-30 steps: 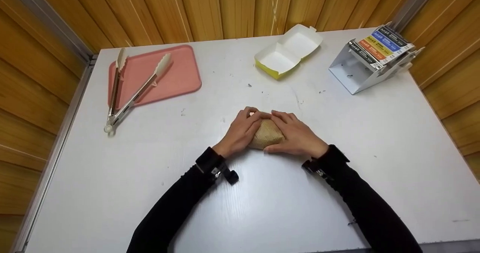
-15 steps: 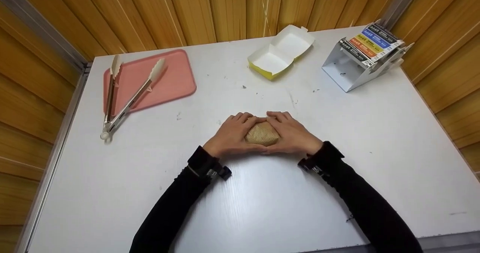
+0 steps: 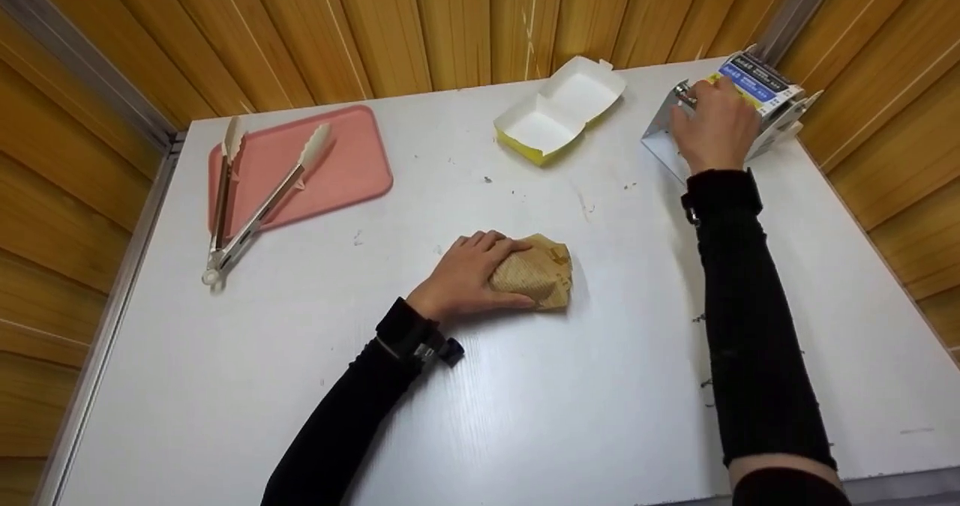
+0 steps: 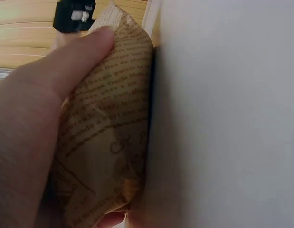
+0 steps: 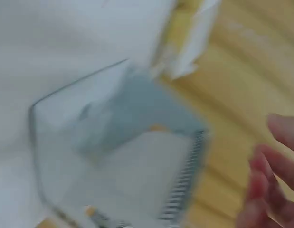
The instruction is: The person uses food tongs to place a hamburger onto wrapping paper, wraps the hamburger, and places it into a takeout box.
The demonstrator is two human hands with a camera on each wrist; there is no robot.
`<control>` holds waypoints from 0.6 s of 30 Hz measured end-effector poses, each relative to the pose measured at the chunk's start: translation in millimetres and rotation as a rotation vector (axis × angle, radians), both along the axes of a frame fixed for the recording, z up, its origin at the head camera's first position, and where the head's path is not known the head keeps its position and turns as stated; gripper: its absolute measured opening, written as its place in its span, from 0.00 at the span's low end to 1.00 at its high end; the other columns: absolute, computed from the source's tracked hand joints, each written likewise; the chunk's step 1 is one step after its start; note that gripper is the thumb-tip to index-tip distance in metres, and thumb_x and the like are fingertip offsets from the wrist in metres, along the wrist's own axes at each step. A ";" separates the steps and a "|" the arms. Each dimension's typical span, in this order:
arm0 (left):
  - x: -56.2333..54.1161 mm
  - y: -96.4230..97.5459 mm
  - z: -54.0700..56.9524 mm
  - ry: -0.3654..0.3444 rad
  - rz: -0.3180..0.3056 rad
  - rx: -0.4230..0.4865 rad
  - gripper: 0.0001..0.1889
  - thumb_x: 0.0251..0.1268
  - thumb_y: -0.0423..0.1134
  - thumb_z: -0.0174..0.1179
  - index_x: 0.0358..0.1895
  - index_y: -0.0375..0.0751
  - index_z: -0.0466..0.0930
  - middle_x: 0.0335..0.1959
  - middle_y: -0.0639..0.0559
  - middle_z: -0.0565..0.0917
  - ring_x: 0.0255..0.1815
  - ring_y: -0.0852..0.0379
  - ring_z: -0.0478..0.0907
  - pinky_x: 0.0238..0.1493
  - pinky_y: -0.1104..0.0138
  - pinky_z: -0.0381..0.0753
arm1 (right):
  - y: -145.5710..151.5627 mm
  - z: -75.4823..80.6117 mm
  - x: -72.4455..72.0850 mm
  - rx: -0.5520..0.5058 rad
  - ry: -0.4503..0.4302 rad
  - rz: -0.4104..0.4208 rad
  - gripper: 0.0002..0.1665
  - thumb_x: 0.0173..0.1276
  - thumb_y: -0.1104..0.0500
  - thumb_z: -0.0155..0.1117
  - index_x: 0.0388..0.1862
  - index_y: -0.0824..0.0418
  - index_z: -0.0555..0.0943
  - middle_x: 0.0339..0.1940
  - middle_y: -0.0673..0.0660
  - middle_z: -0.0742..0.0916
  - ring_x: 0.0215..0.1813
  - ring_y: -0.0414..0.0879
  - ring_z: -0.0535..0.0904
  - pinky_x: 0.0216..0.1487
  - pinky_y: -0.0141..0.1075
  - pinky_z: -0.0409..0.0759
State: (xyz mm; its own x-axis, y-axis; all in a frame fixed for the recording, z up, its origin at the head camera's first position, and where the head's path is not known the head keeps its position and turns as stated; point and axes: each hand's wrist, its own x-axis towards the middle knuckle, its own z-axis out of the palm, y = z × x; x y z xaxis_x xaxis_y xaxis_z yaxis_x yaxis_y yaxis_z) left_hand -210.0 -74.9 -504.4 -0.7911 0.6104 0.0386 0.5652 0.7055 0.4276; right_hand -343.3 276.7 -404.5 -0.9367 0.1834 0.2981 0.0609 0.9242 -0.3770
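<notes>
Black sleeves (image 3: 757, 326), black wristbands (image 3: 723, 191), small dark attachment (image 3: 451, 351).

Brown printed paper bundle (image 3: 540, 275), white rack (image 5: 137, 111) on tabletop (image 3: 600, 401)

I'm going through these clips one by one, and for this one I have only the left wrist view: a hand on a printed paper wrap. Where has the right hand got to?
Observer: In the head view, the right hand is at the label holder, far to the right; I can't tell whether they touch.
Reviewer: Any open container around?
Observer: Yes, a yellow box, white inside, stands open beyond the paper-wrapped bundle.
Reviewer: Any tools off to the left?
Observer: Metal tongs with pale tips lie spread, partly over a pink tray.
</notes>
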 end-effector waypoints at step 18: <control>-3.7 -0.6 -2.5 -0.006 0.009 -0.016 0.47 0.54 0.79 0.61 0.77 0.66 0.65 0.63 0.55 0.74 0.67 0.54 0.70 0.69 0.56 0.68 | 11.1 -15.5 -51.9 0.343 0.028 -0.097 0.28 0.78 0.60 0.41 0.55 0.77 0.83 0.48 0.75 0.86 0.35 0.70 0.81 0.23 0.52 0.68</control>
